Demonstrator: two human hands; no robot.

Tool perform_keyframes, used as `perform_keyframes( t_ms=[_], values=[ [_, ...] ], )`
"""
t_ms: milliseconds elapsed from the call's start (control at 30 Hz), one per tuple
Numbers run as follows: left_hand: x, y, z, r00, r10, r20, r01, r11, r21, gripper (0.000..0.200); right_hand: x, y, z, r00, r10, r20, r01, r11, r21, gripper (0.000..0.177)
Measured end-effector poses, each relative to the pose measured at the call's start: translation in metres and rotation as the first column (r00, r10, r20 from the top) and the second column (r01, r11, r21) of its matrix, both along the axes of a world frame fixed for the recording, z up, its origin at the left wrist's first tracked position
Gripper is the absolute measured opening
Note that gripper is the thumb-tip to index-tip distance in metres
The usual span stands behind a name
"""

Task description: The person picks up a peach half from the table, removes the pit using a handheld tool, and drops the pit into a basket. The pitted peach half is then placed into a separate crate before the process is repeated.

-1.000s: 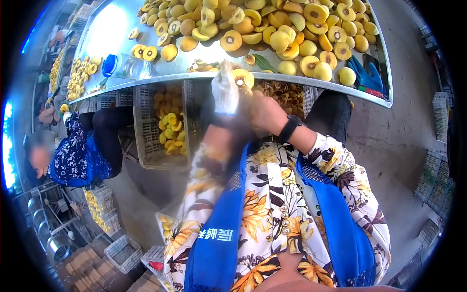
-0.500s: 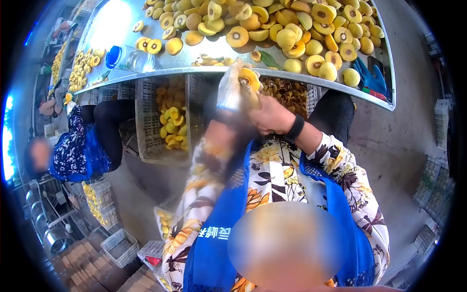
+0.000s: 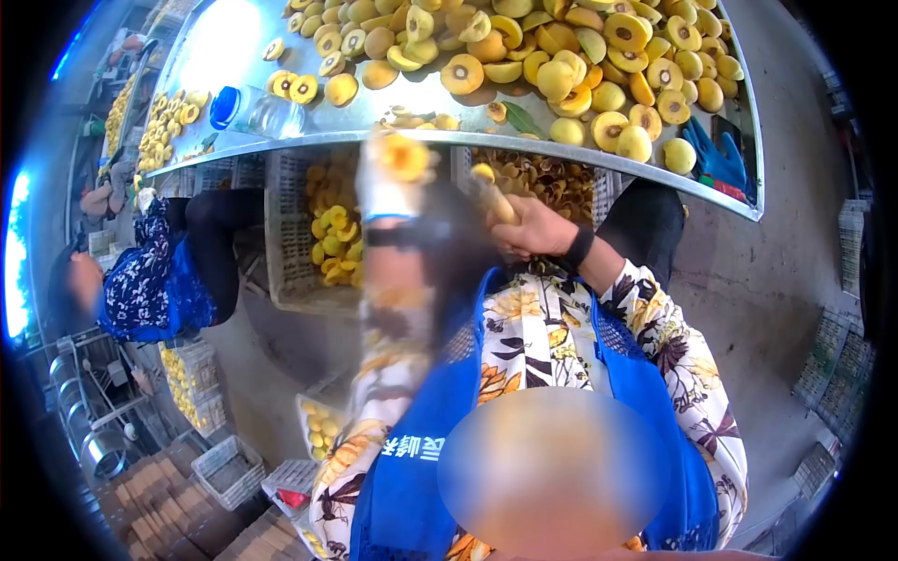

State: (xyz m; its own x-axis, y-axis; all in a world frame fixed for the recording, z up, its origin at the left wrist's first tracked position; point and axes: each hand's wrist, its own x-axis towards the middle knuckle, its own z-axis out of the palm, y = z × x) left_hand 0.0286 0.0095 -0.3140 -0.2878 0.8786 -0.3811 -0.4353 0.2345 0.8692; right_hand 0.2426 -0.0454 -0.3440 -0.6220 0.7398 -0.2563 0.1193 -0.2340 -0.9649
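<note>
My left hand [image 3: 388, 192], in a pale glove and smeared by motion, holds a yellow peach half [image 3: 404, 157] below the near edge of the metal table [image 3: 327, 138]. My right hand [image 3: 535, 227], bare with a black wristband, is wrapped round the light handle of a short pitting tool [image 3: 494, 198]. Yellow pulp seems to cling to the tool's upper end, which is apart from the peach half. Many halved peaches [image 3: 463, 73] and some whole-looking ones are heaped on the table. Beneath the left hand stands a crate [image 3: 285, 252] with peach halves inside.
Brown pits or scraps [image 3: 538, 178] fill a container under the table. A plastic bottle [image 3: 271, 114] lies on the table at left, and blue gloves [image 3: 716, 154] at right. A co-worker [image 3: 154, 280] sits at left. Stacked crates [image 3: 837, 355] stand along the right.
My hands have parted. The left hand has swung leftward with the peach half, away from the pitting tool, while the right hand stays nearly in place, still gripping it.
</note>
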Motion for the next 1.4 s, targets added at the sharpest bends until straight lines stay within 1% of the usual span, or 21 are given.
perform_keyframes(
  t_ms=[33,67,100,167,200,233,300,400,533,600,700,733,800,833,900,967,1000,1100,1133,1267,1400],
  values=[
    [-0.027,-0.001,-0.002,0.89,0.058,-0.452,-0.03,0.997,0.069,0.034,0.004,0.0,-0.004,0.977,-0.06,0.207,-0.001,0.958,0.285,0.013],
    [-0.061,0.004,-0.011,0.553,-0.039,-0.832,-0.029,0.997,-0.066,0.035,0.012,0.002,0.001,0.867,0.009,0.499,-0.18,0.939,0.294,0.024],
    [-0.083,0.009,-0.017,0.074,-0.177,-0.981,-0.095,0.978,-0.184,0.038,0.019,0.0,-0.01,0.813,-0.017,0.582,-0.218,0.918,0.333,0.024],
    [-0.079,0.016,0.001,-0.117,-0.107,-0.987,-0.139,0.986,-0.091,0.045,0.03,-0.006,-0.055,0.688,-0.084,0.721,-0.305,0.868,0.393,0.024],
    [-0.067,0.027,0.015,-0.068,-0.153,-0.986,-0.068,0.987,-0.148,0.044,0.03,-0.002,-0.071,0.686,-0.069,0.725,-0.262,0.905,0.334,0.025],
    [-0.061,0.045,0.004,-0.065,0.022,-0.998,0.153,0.988,0.012,0.045,0.028,-0.003,-0.056,0.728,-0.107,0.678,-0.18,0.924,0.338,0.026],
    [-0.022,0.08,0.002,-0.093,-0.011,-0.996,0.395,0.918,-0.047,0.054,0.023,0.005,-0.002,0.783,-0.208,0.586,-0.006,0.94,0.342,0.028],
    [0.036,0.126,-0.019,-0.322,-0.281,-0.904,0.456,0.791,-0.408,0.06,0.037,0.004,-0.01,0.775,-0.279,0.567,0.082,0.934,0.348,0.029],
    [0.052,0.155,-0.059,-0.252,-0.299,-0.92,0.416,0.825,-0.382,0.059,0.051,-0.004,0.007,0.748,-0.411,0.522,0.27,0.906,0.325,0.031],
    [0.053,0.146,-0.048,-0.162,-0.257,-0.953,0.42,0.856,-0.302,0.045,0.058,-0.005,-0.013,0.715,-0.522,0.465,0.314,0.834,0.454,0.032],
    [0.049,0.098,-0.007,-0.016,-0.121,-0.993,0.544,0.832,-0.11,0.024,0.053,0.013,-0.012,0.741,-0.613,0.275,0.5,0.777,0.382,0.034],
    [0.054,0.073,0.004,0.155,-0.108,-0.982,0.582,0.813,0.003,0.022,0.046,0.021,0.002,0.782,-0.608,0.136,0.587,0.792,0.167,0.034],
    [0.062,0.036,0.011,0.178,-0.032,-0.983,0.641,0.762,0.091,0.03,0.031,0.031,0.015,0.774,-0.624,-0.109,0.599,0.776,-0.197,0.033],
    [0.067,0.02,0.012,0.314,-0.055,-0.948,0.656,0.734,0.174,0.033,0.024,0.036,0.021,0.735,-0.642,-0.22,0.545,0.752,-0.371,0.033],
    [0.073,-0.008,0.016,0.342,-0.037,-0.939,0.71,0.665,0.232,0.041,0.013,0.04,0.024,0.683,-0.639,-0.354,0.383,0.726,-0.571,0.031],
    [0.077,-0.027,0.023,0.821,-0.266,-0.506,0.482,0.798,0.363,0.037,0.007,0.035,0.016,0.749,-0.606,-0.268,0.505,0.784,-0.361,0.03],
    [0.08,-0.032,0.024,0.934,-0.308,-0.181,0.354,0.865,0.356,0.037,0.01,0.033,0.017,0.75,-0.59,-0.298,0.484,0.797,-0.361,0.03],
    [0.086,-0.024,0.024,0.869,-0.209,0.449,0.181,0.978,0.104,0.043,0.008,0.03,0.034,0.842,-0.521,-0.144,0.501,0.852,-0.152,0.032],
    [0.086,-0.024,0.019,0.903,-0.247,0.351,0.27,0.963,-0.018,0.051,0.0,0.037,0.017,0.855,-0.518,-0.019,0.501,0.817,0.286,0.039],
    [0.079,-0.014,-0.025,0.972,-0.168,0.163,0.158,0.985,0.07,0.045,-0.003,0.023,0.021,0.752,-0.594,0.287,0.391,0.752,0.531,0.044],
    [0.084,-0.014,-0.009,0.995,-0.081,-0.049,0.086,0.99,0.115,0.044,0.004,0.014,0.025,0.772,-0.484,0.411,0.249,0.826,0.505,0.038]
  ],
)
